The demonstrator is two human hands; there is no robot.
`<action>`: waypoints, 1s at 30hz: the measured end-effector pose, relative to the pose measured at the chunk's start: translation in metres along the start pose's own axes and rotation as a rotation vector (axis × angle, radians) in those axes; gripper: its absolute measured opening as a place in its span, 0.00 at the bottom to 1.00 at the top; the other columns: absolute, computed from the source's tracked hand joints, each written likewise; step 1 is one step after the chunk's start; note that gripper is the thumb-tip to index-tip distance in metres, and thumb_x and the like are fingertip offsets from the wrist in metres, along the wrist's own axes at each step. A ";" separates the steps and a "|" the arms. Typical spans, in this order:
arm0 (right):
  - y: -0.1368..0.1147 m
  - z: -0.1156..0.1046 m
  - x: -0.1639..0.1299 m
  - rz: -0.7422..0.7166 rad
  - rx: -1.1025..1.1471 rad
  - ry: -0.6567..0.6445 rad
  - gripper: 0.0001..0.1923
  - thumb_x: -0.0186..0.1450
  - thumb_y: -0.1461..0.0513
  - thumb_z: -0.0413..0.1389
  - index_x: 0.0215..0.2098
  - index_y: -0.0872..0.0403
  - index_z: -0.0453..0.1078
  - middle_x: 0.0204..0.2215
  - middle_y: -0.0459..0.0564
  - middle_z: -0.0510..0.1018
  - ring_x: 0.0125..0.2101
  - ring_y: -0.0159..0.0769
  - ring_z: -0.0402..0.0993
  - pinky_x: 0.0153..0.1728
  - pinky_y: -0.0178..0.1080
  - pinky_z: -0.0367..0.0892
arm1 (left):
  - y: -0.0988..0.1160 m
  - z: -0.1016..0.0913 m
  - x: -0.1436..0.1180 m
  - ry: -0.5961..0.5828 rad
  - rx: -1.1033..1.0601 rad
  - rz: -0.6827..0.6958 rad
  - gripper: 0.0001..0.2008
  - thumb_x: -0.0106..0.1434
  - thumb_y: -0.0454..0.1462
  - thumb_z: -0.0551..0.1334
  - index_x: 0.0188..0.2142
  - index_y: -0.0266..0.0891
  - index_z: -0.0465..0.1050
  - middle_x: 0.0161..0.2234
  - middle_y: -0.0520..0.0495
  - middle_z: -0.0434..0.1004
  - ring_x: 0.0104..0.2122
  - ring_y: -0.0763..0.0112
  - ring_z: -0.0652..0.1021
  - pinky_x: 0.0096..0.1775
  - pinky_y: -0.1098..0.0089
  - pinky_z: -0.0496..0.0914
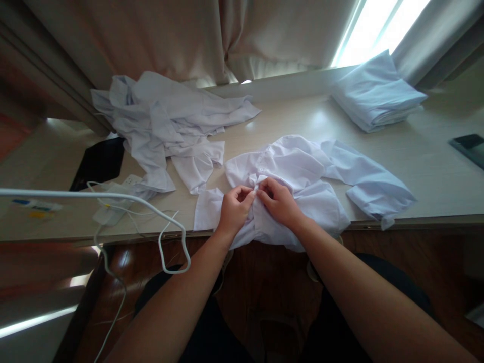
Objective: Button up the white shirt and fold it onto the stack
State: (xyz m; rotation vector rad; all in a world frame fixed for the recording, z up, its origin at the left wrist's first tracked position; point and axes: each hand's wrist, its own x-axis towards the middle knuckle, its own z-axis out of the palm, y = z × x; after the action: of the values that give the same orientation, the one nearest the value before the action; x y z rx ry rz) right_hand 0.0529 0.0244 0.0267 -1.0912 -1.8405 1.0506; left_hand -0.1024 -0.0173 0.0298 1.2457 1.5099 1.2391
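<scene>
dark tablet (469,147) cut off at right edge, fingertips (254,192) hidden in shirt (298,166) folds

The white shirt (298,176) was thin, matt cloth, creased, as were the crumpled garments (166,116) and the smooth folded stack (374,93). The worktop (416,156) looked like pale laminated wood with a soft sheen. The floor (264,282) was dark glossy wood, the cable (166,222) smooth white plastic.

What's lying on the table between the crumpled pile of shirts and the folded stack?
Bare tabletop in the head view separates crumpled pile from folded stack.
</scene>
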 end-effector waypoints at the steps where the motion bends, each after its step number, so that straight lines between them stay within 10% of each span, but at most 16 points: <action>1: 0.000 0.000 0.000 0.004 -0.009 -0.002 0.05 0.66 0.59 0.54 0.33 0.51 0.66 0.26 0.43 0.71 0.27 0.32 0.65 0.31 0.37 0.58 | 0.000 0.000 0.000 -0.002 0.010 0.001 0.13 0.63 0.46 0.65 0.34 0.37 0.77 0.30 0.48 0.79 0.30 0.72 0.75 0.33 0.73 0.67; 30: 0.002 -0.002 0.001 0.154 0.387 -0.079 0.07 0.63 0.57 0.56 0.31 0.51 0.63 0.20 0.41 0.68 0.22 0.31 0.62 0.25 0.36 0.59 | -0.002 0.008 0.004 -0.021 -0.179 -0.064 0.13 0.61 0.46 0.66 0.32 0.37 0.77 0.28 0.51 0.75 0.28 0.75 0.71 0.31 0.74 0.65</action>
State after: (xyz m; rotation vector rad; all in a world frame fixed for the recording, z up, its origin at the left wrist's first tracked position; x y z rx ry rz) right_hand 0.0549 0.0266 0.0262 -0.9778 -1.5406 1.4861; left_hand -0.0964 -0.0116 0.0259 1.0823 1.3808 1.2840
